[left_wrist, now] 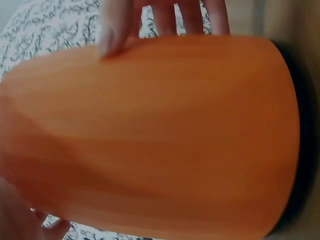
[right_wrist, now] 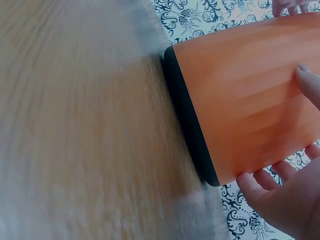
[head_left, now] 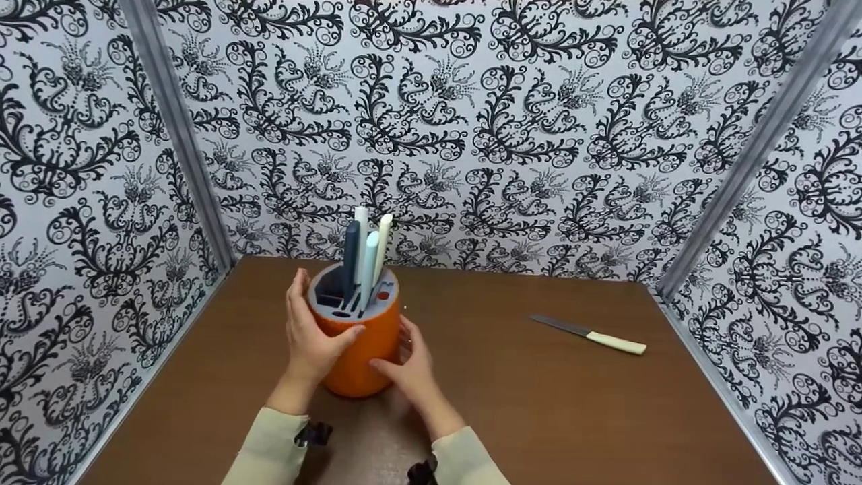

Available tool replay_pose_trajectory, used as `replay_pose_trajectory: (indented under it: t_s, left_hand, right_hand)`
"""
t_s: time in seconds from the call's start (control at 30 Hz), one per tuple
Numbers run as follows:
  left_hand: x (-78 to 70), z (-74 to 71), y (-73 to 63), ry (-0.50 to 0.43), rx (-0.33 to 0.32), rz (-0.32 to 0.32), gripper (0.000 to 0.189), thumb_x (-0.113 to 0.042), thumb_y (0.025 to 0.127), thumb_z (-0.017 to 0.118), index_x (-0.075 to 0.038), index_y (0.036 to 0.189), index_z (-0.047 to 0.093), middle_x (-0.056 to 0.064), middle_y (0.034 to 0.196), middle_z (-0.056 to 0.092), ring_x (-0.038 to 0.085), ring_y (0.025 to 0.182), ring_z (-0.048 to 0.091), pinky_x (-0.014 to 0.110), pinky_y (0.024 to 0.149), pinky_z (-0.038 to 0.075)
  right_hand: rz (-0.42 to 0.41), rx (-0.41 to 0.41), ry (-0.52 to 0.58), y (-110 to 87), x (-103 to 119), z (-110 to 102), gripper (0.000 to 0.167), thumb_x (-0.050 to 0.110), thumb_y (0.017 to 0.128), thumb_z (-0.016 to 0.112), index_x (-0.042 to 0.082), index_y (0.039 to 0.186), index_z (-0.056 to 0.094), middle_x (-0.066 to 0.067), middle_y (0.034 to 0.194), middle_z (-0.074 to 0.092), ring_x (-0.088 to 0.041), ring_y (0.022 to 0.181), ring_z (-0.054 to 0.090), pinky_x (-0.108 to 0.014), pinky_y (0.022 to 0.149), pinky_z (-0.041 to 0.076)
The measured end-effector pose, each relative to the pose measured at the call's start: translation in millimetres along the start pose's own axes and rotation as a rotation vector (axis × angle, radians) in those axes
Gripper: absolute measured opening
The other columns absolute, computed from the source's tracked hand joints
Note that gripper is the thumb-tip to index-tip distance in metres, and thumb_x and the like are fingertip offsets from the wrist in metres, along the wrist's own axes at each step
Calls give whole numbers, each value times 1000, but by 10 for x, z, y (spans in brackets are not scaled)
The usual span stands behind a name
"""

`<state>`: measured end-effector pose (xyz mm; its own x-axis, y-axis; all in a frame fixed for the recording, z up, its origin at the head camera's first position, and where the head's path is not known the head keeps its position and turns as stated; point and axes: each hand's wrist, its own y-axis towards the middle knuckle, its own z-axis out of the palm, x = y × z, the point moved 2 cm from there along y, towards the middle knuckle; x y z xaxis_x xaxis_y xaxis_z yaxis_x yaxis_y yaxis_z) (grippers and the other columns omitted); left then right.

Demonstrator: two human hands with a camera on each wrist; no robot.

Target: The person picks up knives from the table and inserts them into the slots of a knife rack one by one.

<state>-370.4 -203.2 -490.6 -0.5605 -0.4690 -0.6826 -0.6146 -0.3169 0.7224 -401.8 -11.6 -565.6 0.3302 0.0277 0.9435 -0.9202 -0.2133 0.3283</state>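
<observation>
An orange knife block [head_left: 363,357], round-sided with a grey slotted top and a black base [right_wrist: 187,115], stands between both hands. My left hand [head_left: 313,337] grips its upper left side, thumb across the front near the rim. Lower on the right side, my right hand [head_left: 411,370] holds it with the thumb on the front and fingers reaching round the far side. Out of the top rise a dark blue knife handle [head_left: 350,252], a light blue handle [head_left: 370,266], a paler handle [head_left: 361,219] and a cream handle [head_left: 384,236]. Their blades are hidden in the slots.
A knife with a cream handle [head_left: 616,342] and grey blade [head_left: 559,325] lies on the brown table [head_left: 505,404], well to the right of the block. Patterned walls [head_left: 431,135] with grey metal posts [head_left: 178,135] enclose the table at the back and sides.
</observation>
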Motion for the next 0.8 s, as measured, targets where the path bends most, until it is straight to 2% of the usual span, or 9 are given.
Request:
replay_pose_trajectory:
  t_s: [0.13,0.3,0.43,0.6,0.7,0.8]
  left_hand:
    - [107,27,-30,7,74,-72,141,-29,58,104,-11,170,18,17,173,30,38,153,40,63,125,31]
    - [234,56,-68,-23,92,-130,147,-25,57,106,-18,171,14,15,171,36,35,150,44,59,125,32]
    - [294,51,-85,-43,112,-160,145,-23,58,106,-16,171,14,16,168,40,38,145,48,60,122,33]
    - [339,25,-97,-25,145,-217,139,-27,62,105,-15,170,19,18,167,39,38,144,47,62,123,34]
    - [366,-2,-103,-28,157,-244,135,-25,63,104,-14,170,21,16,167,40,37,144,48,61,124,34]
    - [382,-18,-109,-29,167,-263,133,-26,65,103,-13,169,22,15,166,40,36,143,48,61,124,34]
  right_hand:
    - [7,7,-14,-11,-9,-17,84,14,88,88,12,159,44,-15,156,54,-39,143,52,-57,122,42]
    - [11,6,-30,-17,-6,-40,85,15,87,90,14,159,45,-15,154,56,-37,141,54,-58,119,45]
    - [4,13,-36,-23,-12,-62,84,15,87,89,13,159,46,-15,153,56,-37,140,55,-58,119,45]
    - [18,28,-46,4,-25,-132,77,16,90,87,10,156,49,-18,152,58,-41,138,57,-58,116,48]
    - [30,25,-65,47,-55,-226,68,15,92,85,6,152,53,-22,148,60,-46,135,58,-61,116,47]
    - [10,-16,-68,112,-120,-386,60,8,92,83,1,146,57,-26,140,63,-52,130,59,-63,114,48]
